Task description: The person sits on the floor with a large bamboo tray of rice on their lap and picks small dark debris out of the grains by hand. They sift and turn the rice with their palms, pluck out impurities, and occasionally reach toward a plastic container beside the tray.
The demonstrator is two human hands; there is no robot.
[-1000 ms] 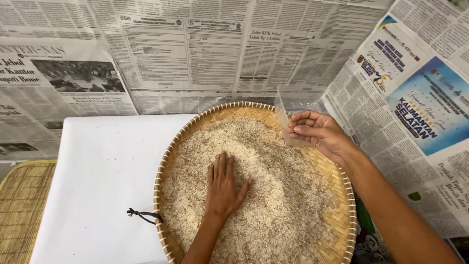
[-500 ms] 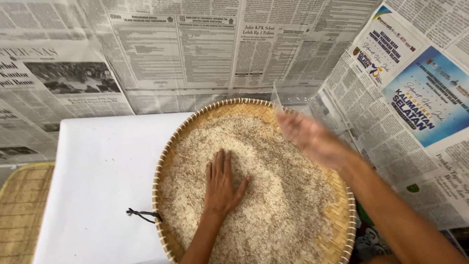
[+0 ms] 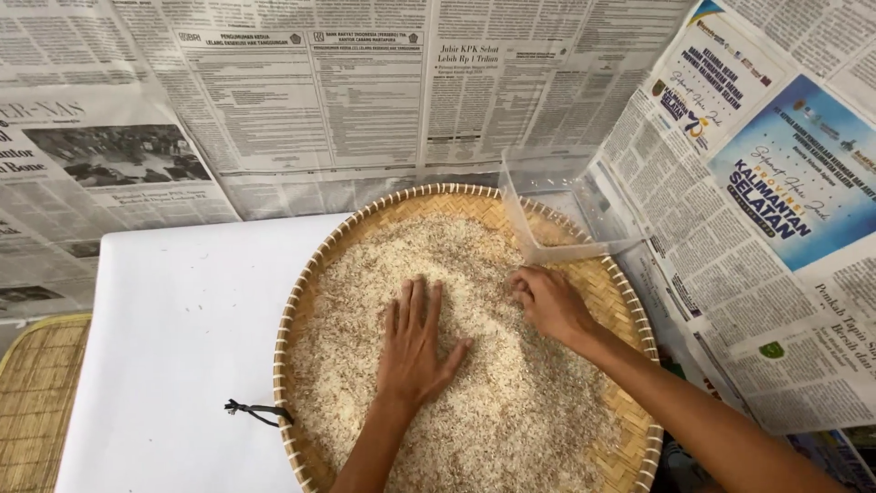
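Pale rice under both hands, left hand flat and open on the grains, holding nothing, right hand with fingers curled into the rice, rice heaped in a woven tray, clear tub at the far rim, white table, newspaper behind

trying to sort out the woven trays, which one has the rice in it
The round woven tray in the middle, under both hands, is heaped with rice. The other woven tray, at the lower left edge beside the white sheet, shows no rice.
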